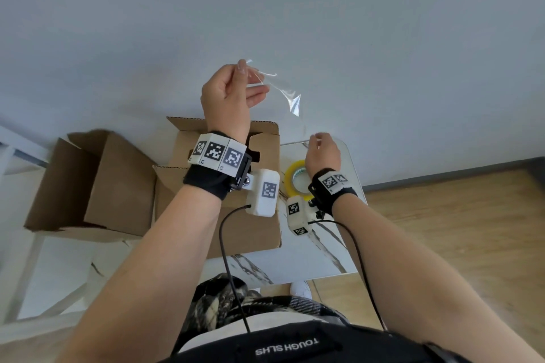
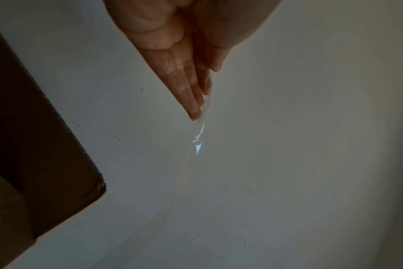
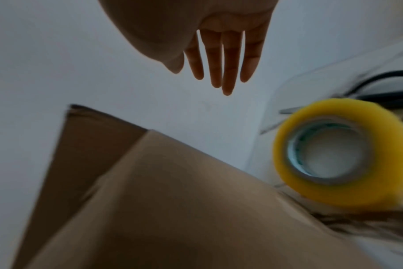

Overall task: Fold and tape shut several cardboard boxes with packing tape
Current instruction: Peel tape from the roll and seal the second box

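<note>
Box [image 1: 218,186], flaps up, sits on the surface [image 1: 321,262] beside the tape roll [image 1: 296,178]; left hand [image 1: 228,97] pinches a clear tape strip [image 1: 290,97] aloft, likely to keep it unstuck, while right hand [image 1: 323,150] hovers spread, empty.

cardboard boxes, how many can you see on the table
2. One open box stands under the left forearm, beside the tape roll. Another open box lies tipped over to its left. More may sit out of view.
</note>
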Motion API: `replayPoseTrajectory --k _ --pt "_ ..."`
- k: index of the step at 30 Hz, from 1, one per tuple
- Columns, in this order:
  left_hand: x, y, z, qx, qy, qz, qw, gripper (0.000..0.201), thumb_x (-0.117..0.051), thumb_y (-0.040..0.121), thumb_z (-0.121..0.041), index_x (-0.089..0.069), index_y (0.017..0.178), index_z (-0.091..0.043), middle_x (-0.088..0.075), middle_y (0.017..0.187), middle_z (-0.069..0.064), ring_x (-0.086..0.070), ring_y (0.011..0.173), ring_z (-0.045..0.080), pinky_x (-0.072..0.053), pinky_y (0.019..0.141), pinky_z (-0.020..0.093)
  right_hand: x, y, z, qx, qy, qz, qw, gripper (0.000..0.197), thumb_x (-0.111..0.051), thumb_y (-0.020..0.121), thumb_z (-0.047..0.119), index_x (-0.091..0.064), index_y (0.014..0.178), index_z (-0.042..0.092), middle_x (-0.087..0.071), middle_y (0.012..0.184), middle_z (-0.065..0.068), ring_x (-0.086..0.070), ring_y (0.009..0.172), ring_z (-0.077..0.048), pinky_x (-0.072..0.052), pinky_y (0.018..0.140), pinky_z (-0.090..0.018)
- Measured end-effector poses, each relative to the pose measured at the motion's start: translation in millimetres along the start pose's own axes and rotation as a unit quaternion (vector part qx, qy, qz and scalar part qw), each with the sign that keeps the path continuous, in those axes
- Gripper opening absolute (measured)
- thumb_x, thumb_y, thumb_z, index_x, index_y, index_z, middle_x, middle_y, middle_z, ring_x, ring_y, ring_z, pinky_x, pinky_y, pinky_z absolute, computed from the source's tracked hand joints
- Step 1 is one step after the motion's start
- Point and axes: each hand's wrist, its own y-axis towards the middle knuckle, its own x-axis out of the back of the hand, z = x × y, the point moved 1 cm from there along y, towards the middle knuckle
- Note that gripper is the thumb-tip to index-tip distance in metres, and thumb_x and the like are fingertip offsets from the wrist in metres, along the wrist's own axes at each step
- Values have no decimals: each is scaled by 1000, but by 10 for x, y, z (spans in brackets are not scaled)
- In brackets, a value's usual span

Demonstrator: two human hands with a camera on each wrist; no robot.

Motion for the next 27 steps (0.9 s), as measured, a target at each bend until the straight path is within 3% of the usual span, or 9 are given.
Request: replayPoseTrajectory --k 5,9,13,16,22,25,27 --pt "113 -48 -51 -7 -13 -25 1000 29 -45 105 -19 -63 89 -2 -71 93 15 -74 84 28 -60 76 33 93 -190 493 154 46 -3 987 36 -36 105 38 -59 124 19 -60 119 -1 -54 104 -15 -37 83 -26" --pt "317 -69 -58 2 -46 -46 998 22 -49 104 -16 -63 95 -1 -70 92 12 -74 88 28 -59 79 33 9 -383 624 231 17 72 970 57 -45 95 61 -52 137 22 -52 138 1 -53 121 -17 -45 102 -40" --pt "587 -57 -98 9 -80 -57 995 20 -49 104 -13 -64 95 -3 -69 91 13 -73 91 30 -59 80 32 -123 -578 653 242 -45 158 956 97 -69 77 67 -24 154 27 -29 158 -1 -29 144 -20 -29 117 -44" --pt "772 -34 -123 7 -98 -59 993 20 -48 104 -12 -62 95 -1 -68 92 14 -73 90 31 -58 79 32 -207 -658 667 220 -8 157 963 123 -79 66 67 -4 157 31 -13 163 2 -20 149 -20 -27 119 -46" --pt "981 4 -259 -15 -132 -28 991 18 -49 103 -11 -61 99 2 -66 97 17 -72 93 31 -58 84 35 -217 -693 702 221 16 89 971 132 -70 56 85 5 154 38 -9 163 7 -20 149 -18 -30 117 -52" --pt "964 28 -359 -36 -128 15 991 18 -48 103 -10 -61 102 3 -67 99 14 -72 95 31 -58 86 35 -235 -731 711 233 -30 85 968 134 -72 57 82 6 155 33 -11 164 3 -20 149 -20 -29 118 -50" --pt "909 30 -424 -46 -111 48 992 19 -48 103 -9 -62 103 4 -68 99 11 -72 94 31 -59 85 35 -274 -736 699 217 -66 107 968 132 -77 63 71 4 156 27 -12 164 2 -22 149 -20 -30 118 -47"
